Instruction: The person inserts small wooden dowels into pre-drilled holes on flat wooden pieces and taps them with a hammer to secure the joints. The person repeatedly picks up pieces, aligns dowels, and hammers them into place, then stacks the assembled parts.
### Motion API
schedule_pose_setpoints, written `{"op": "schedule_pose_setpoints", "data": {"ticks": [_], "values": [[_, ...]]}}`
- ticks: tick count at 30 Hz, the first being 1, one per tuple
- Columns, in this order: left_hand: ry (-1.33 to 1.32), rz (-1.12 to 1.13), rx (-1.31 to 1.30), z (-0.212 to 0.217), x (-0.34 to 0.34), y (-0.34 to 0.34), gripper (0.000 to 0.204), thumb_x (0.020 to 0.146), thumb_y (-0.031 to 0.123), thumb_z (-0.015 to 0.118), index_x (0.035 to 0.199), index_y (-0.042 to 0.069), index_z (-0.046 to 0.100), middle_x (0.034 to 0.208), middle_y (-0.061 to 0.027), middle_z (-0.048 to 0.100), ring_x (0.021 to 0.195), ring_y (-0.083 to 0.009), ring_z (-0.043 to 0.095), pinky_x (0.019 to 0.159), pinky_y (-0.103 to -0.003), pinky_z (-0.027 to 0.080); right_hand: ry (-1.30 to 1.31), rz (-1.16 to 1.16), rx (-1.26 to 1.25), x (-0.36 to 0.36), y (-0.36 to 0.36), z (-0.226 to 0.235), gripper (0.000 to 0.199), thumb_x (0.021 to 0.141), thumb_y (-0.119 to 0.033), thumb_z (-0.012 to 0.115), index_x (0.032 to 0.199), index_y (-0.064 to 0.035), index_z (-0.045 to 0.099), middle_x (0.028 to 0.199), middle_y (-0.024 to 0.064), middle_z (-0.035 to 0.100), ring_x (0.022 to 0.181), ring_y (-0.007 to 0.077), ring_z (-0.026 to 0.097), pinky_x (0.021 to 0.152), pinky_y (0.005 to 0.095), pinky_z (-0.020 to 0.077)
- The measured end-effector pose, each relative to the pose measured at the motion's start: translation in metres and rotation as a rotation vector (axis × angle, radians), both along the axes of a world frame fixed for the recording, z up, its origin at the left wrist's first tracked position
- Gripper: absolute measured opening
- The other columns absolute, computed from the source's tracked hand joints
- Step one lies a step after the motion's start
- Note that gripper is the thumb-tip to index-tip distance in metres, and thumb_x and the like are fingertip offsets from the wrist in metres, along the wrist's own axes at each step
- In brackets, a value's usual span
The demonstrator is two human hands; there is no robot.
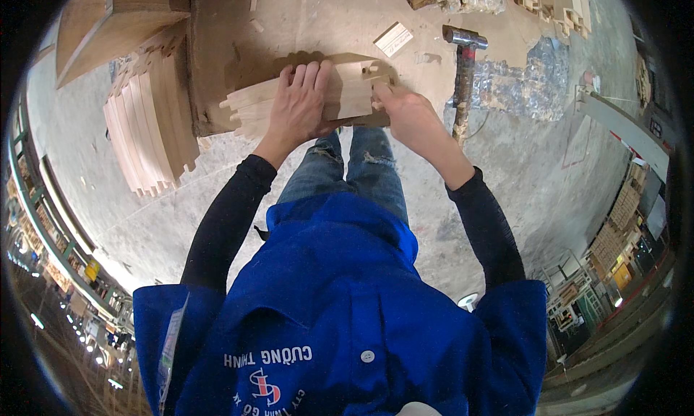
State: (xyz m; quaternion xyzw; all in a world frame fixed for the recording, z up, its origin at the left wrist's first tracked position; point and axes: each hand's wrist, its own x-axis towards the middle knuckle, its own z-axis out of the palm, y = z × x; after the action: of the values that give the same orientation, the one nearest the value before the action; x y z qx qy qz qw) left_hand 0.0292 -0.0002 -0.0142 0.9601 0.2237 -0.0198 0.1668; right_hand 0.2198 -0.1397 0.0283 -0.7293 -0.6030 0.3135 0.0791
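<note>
Several pale wooden slats with notched ends (348,98) lie side by side at the near edge of the workbench. My left hand (298,106) is closed over them, its fingers curled across the far edge and its thumb hidden beneath. At their right end, my right hand (413,119) is closed, with thumb and forefinger pinching by the notches. Its other fingers are tucked out of sight, so a small part inside them cannot be ruled out. To the right of that hand a hammer (463,80) lies with its head pointing away from me.
The brown bench top (289,26) carries a small marked wood block (392,39) and some scraps. A stack of similar slats (150,119) stands at the left, below a large wooden panel (137,18). More wooden pieces (553,4) sit at the far right.
</note>
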Motion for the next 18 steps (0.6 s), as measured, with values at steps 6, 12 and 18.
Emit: {"op": "schedule_pose_setpoints", "data": {"ticks": [6,12,18], "values": [[0.000,-0.007,0.035,-0.002,0.001,0.000,0.109,0.061,0.060,0.086,0.140,0.001,0.041,0.122,-0.0135,0.052,0.116,-0.0306,0.051,0.107,-0.046,0.034,0.014,-0.011,0.041,-0.002,-0.001,-0.005,0.034,0.081,0.007,0.057,0.113,-0.0022,0.055,0.087,0.0234,0.069,0.086,0.0415,0.070,0.076,0.0492,0.0561],[-0.038,0.023,0.010,0.003,0.002,-0.002,0.109,0.059,0.062,0.087,0.139,0.002,0.043,0.119,-0.0128,0.054,0.115,-0.0302,0.052,0.105,-0.044,0.035,0.275,-0.186,0.272,0.025,-0.011,-0.004,0.017,0.092,-0.013,0.068,0.104,-0.0013,0.069,0.092,0.0199,0.072,0.084,0.0385,0.070,0.076,0.0441,0.0562],[-0.049,0.032,0.000,0.006,0.004,-0.002,0.109,0.060,0.065,0.086,0.138,0.001,0.044,0.119,-0.0130,0.055,0.115,-0.0302,0.052,0.105,-0.043,0.035,0.312,-0.352,0.156,0.024,-0.010,-0.018,0.019,0.097,-0.017,0.068,0.108,-0.0014,0.064,0.089,0.0189,0.071,0.082,0.0351,0.071,0.072,0.0417,0.0536]]}}
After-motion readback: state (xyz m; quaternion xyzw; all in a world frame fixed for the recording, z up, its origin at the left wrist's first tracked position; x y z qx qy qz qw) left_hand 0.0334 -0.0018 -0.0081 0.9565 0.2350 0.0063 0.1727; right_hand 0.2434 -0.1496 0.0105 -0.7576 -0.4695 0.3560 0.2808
